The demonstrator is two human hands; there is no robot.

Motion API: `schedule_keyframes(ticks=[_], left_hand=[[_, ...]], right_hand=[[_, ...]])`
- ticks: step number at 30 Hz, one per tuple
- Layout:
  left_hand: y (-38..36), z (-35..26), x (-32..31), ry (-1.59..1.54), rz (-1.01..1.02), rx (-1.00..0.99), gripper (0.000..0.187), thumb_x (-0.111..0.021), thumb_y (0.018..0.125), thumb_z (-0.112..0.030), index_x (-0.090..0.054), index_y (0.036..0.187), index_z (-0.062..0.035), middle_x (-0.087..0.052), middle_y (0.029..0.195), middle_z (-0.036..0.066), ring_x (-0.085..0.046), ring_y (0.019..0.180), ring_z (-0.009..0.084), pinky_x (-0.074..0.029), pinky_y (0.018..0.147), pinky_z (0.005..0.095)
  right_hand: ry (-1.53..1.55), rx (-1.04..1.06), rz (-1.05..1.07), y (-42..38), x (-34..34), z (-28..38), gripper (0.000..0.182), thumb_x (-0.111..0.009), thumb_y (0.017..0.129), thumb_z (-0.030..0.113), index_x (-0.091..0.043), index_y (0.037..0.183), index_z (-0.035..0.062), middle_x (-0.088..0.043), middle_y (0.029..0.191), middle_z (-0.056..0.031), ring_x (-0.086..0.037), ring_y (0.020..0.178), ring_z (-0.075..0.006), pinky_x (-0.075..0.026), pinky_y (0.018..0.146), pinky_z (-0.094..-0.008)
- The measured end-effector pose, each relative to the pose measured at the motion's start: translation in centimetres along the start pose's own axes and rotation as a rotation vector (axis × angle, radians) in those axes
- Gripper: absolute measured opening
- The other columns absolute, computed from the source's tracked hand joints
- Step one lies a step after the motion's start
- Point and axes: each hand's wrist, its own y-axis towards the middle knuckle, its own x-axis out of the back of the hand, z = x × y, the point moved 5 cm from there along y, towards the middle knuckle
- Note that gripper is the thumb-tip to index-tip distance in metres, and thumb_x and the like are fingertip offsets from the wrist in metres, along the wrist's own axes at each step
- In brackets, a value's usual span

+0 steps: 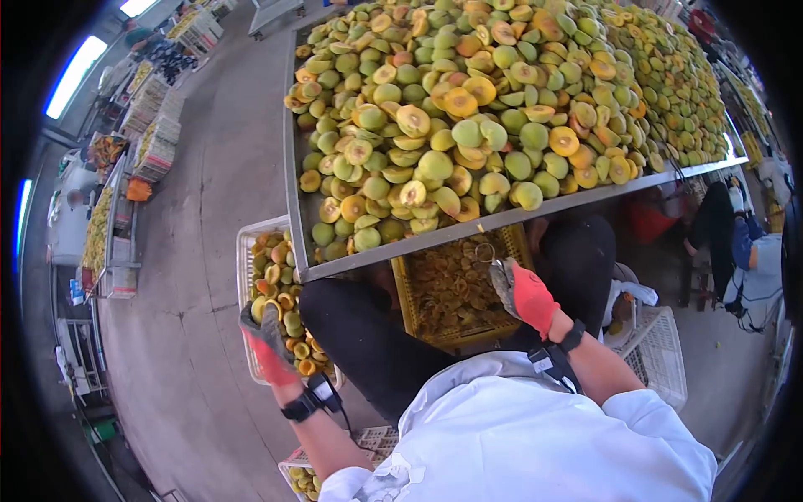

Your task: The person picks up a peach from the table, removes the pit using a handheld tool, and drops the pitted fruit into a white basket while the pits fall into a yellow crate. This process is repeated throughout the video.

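Observation:
My left hand (269, 347), in a red and grey glove, is over the left edge of a white plastic basket (243, 259). Its fingers look apart, with no fruit visible in them. Peach-like fruit halves (294, 325) fill the basket beside it. My right hand (525, 297), gloved the same way, is closed on a small pitting tool with a thin metal ring (485, 252) at its end. Below that ring, between my knees, a yellow crate (407, 294) holds brownish pits and scraps. The tool's handle is hidden in my fingers.
A metal-edged table (393, 248) heaped with halved fruit (435, 166) spans the front. White crates (661, 356) stand at my right, and another basket (303, 458) sits low left. Stacked crates (155, 146) line the far left. Other people are at the right and far left.

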Motion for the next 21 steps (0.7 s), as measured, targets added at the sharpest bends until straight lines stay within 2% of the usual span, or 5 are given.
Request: schedule_keyframes(ticks=[2,4,6,9,21], left_hand=[[2.1,-1.4,3.1,1.085,-0.354,-0.208,0.04,-0.058,0.086,-0.014,-0.049,0.124,-0.003,-0.056,0.107,0.011,-0.059,0.087,0.0191,-0.052,0.073,0.0294],[4.2,0.3,2.1,0.18,-0.081,0.073,0.051,-0.061,0.085,-0.01,-0.043,0.131,-0.0003,-0.048,0.122,0.015,-0.055,0.101,0.0207,-0.049,0.085,0.0326],[3.9,-0.3,-6.1,0.221,0.145,-0.012,0.046,-0.061,0.085,-0.015,-0.047,0.126,0.0002,-0.05,0.123,0.015,-0.055,0.105,0.0218,-0.046,0.09,0.032],[7.2,4.9,-13.6,0.602,0.373,-0.181,0.044,-0.06,0.086,-0.021,-0.049,0.123,-0.0002,-0.055,0.121,0.018,-0.055,0.109,0.0297,-0.044,0.093,0.0356],[10.3,7.2,-17.8,1.27,0.426,0.014,0.045,-0.069,0.076,-0.021,-0.049,0.11,-0.0002,-0.059,0.108,0.022,-0.057,0.105,0.0353,-0.047,0.087,0.0421]], right_hand=[[0.025,-0.123,0.042,0.3,-0.2,-1.1,0.029,-0.046,0.097,0.031,-0.061,0.102,0.0067,-0.064,0.096,-0.0033,-0.061,0.088,-0.0129,-0.049,0.074,-0.0223],[-0.157,-0.1,0.091,-0.1,-0.3,1.7,0.03,-0.044,0.097,0.031,-0.06,0.105,0.0069,-0.064,0.097,-0.0029,-0.061,0.087,-0.0135,-0.049,0.074,-0.0227],[1.558,-0.847,-0.077,-1.5,-3.0,2.9,0.03,-0.046,0.096,0.033,-0.061,0.103,0.0078,-0.064,0.094,-0.0014,-0.061,0.081,-0.0128,-0.049,0.069,-0.0223],[0.189,-0.008,-0.031,-1.4,-1.4,5.8,0.032,-0.048,0.095,0.038,-0.062,0.101,0.0098,-0.065,0.09,-0.0013,-0.06,0.076,-0.0119,-0.048,0.064,-0.0221],[0.799,-0.4,-0.139,-1.8,-0.2,3.3,0.029,-0.048,0.095,0.039,-0.058,0.099,0.0124,-0.056,0.08,0.0015,-0.053,0.068,-0.009,-0.047,0.06,-0.0215]])
